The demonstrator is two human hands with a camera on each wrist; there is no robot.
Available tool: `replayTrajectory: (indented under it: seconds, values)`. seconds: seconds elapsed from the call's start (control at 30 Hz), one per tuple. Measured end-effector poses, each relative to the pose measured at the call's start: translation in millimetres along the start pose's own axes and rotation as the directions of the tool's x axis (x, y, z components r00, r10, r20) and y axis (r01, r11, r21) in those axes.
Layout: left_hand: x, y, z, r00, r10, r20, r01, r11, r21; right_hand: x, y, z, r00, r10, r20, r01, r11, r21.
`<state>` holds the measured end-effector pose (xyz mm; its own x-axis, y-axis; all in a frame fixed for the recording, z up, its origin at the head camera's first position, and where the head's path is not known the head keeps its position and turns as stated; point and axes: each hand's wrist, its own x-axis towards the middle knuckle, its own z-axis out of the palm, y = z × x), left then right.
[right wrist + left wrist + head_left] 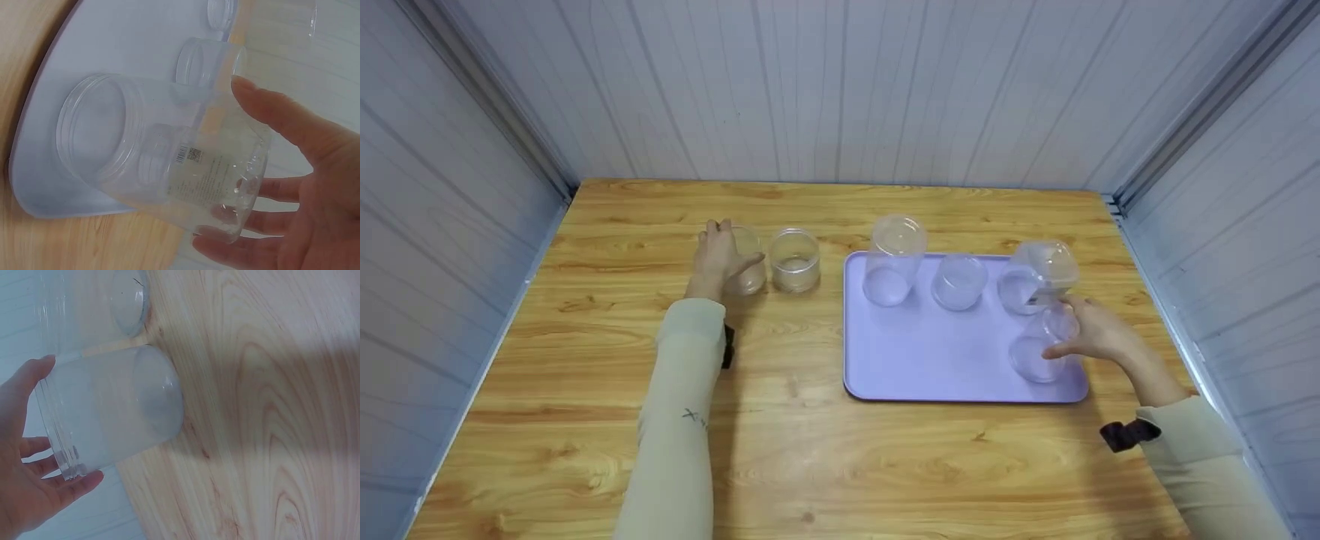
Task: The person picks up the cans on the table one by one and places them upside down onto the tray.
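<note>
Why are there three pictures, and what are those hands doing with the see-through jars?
There's no robot here, just a person's two bare hands. The big picture comes from a camera on their head, looking down. The other two come from a camera on each wrist, so each hand looks close.

On the wooden table lies a purple tray. The left hand grips one clear jar near its rim, beside a second jar. The right hand grips another clear jar at the tray's near right corner. A tall jar, a small jar and one more jar stand on the tray.
</note>
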<state>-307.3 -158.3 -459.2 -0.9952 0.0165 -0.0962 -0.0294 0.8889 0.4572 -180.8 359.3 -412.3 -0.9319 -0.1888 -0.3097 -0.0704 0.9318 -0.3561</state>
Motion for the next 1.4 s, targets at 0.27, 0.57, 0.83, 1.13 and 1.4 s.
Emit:
replayTrajectory:
  seconds: [0.27, 0.57, 0.83, 1.13, 1.4]
  values:
    - [-1.8, 0.4, -1.9, 1.0, -0.021, -0.013, 0.021, 1.0, 0.013, -0.2, -0.4, 0.4, 1.0, 0.014, 0.023, -0.015, 1.0, 0.027]
    - [-6.4, -0.4, -6.2, 1.0, -0.01, -0.016, 0.011, 0.999, 0.051, -3.5, -3.2, -2.4, 1.0, -0.004, 0.022, 0.003, 0.999, 0.05]
    - [-18.5, 2.7, -13.0, 1.0, 0.021, -0.015, -0.019, 0.993, 0.118, -8.7, -13.0, -13.6, 0.999, -0.047, -0.019, 0.047, 0.999, 0.011]
    - [-30.6, 10.5, -18.9, 0.997, 0.064, -0.053, -0.053, 0.981, 0.185, -12.2, -31.1, -20.4, 0.993, -0.076, -0.092, 0.078, 0.997, 0.012]
    - [-43.3, 23.6, -29.2, 0.997, 0.048, -0.059, -0.038, 0.986, 0.161, -12.8, -40.8, -15.3, 0.968, -0.141, -0.208, 0.15, 0.988, 0.027]
